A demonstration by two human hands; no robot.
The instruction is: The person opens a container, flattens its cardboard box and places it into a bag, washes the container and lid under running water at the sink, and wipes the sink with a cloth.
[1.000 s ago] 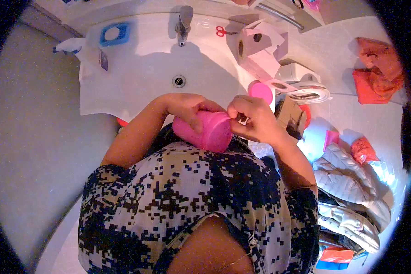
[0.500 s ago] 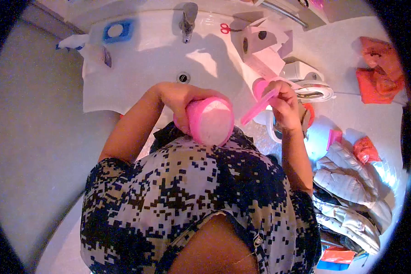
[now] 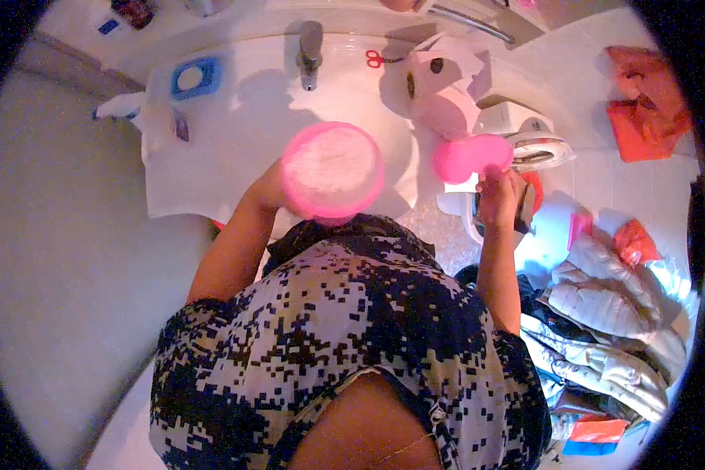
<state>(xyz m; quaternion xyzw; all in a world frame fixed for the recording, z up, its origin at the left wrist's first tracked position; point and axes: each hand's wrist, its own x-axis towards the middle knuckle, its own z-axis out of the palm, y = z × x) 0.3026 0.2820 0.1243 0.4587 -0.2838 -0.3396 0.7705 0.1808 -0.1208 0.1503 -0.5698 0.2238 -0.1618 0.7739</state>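
Observation:
In front of my body, over the sink's front edge, my left hand (image 3: 271,188) grips a round pink tub (image 3: 372,192) from its left side. Its open top faces me and shows pale, whitish contents (image 3: 331,162). The fingers are mostly hidden behind the tub. To the right, my right hand (image 3: 497,196) is closed on a flat pink lid-like piece (image 3: 489,151), held by its near edge. Another rounded pink shape (image 3: 451,163) adjoins it on the left; whether it is separate I cannot tell.
The white sink (image 3: 227,172) spans the back, with a faucet (image 3: 309,59). A blue soap dish (image 3: 196,77) lies at its left. Red scissors (image 3: 375,59) and a tissue roll (image 3: 435,74) sit on the right rim. Piled clothes (image 3: 603,301) lie at right.
My left hand has moved the tub up and left, turning its top more squarely toward me. My right hand has turned the pink piece from edge-on to broad side and lowered slightly.

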